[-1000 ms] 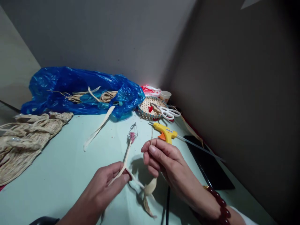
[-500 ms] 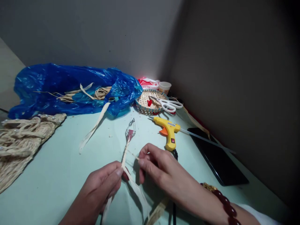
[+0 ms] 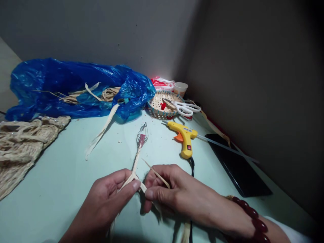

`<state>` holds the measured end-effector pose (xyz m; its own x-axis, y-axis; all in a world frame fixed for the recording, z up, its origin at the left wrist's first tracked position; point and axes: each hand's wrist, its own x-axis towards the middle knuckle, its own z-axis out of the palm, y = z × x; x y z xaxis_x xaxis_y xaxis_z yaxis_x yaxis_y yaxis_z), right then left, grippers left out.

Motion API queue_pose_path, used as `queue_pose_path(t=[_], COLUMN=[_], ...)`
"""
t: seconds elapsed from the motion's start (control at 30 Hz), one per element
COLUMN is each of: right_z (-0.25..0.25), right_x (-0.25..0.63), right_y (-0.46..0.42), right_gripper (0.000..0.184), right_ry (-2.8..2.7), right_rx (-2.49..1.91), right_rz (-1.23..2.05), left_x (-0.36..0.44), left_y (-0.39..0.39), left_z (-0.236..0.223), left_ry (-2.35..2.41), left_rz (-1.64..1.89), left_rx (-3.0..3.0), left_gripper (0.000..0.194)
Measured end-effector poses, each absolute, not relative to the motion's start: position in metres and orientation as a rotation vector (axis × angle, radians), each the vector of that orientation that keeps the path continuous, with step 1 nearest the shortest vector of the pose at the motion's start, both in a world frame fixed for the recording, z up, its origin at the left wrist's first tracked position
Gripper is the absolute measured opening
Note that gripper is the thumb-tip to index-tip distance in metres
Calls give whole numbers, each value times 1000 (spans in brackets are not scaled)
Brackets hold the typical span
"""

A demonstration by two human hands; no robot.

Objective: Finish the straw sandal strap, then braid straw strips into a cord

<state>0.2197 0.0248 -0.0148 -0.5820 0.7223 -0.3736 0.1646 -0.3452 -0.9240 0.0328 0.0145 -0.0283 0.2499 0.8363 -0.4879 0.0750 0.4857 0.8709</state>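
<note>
- In the head view, your left hand (image 3: pixel 105 198) pinches the braid (image 3: pixel 137 162) at its fork, thumb against fingers.
- Your right hand (image 3: pixel 176 193) has come in beside it and grips a pale strand (image 3: pixel 143 187) that leaves the fork; a thin strip (image 3: pixel 159 176) sticks out over those fingers.
- So your 2 hands now bear on the same fork from its 2 sides, which should make strand tension easier to control.
- The braid runs away from you over the tabletop (image 3: pixel 76 175), its far end at the wire frame (image 3: pixel 146 135) with a dull red tab (image 3: pixel 142 139).
- To the right of the frame lies the glue gun (image 3: pixel 186 135), nearer you than the basket (image 3: pixel 162 114) and scissors (image 3: pixel 186 108); its glue stick (image 3: pixel 220 143) passes over a black slab (image 3: pixel 239 170).
- At far left, a woven piece (image 3: pixel 27 145) lies in front of the blue bag (image 3: pixel 37 81), which holds more strips (image 3: pixel 110 93).
</note>
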Motion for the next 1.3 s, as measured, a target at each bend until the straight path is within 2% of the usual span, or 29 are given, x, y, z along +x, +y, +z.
queue_pose_path(t=[0.13,0.4,0.5,0.73,0.9,1.1,1.3], right_z=[-21,-21,-16,-11,-15,-16,-19], right_x=[219,216,217,216,215,213,215], right_y=[21,23,25,26,21,15,19], right_gripper=[2,10,11,2,11,18,14], right_ry=[-1560,-1450,-1393,-1307,-1565,-1935,-1855], right_rx=[-1197,-1158,-1112,-1155,-1200,-1357,-1395], right_rz=[1907,1927,2013,2097,1909,1311,1389], left_x=[37,35,33,35,38,37,35], left_y=[15,15,15,14,14,15,16], left_z=[-26,-27,-28,-29,-28,-31,-36], left_ry=[1185,1060,1009,1023,1100,1154,1180], left_rz=[660,686,683,739,722,740,701], left_rx=[853,775,757,746,756,865,891], left_gripper=[17,12,13,22,22,21,27])
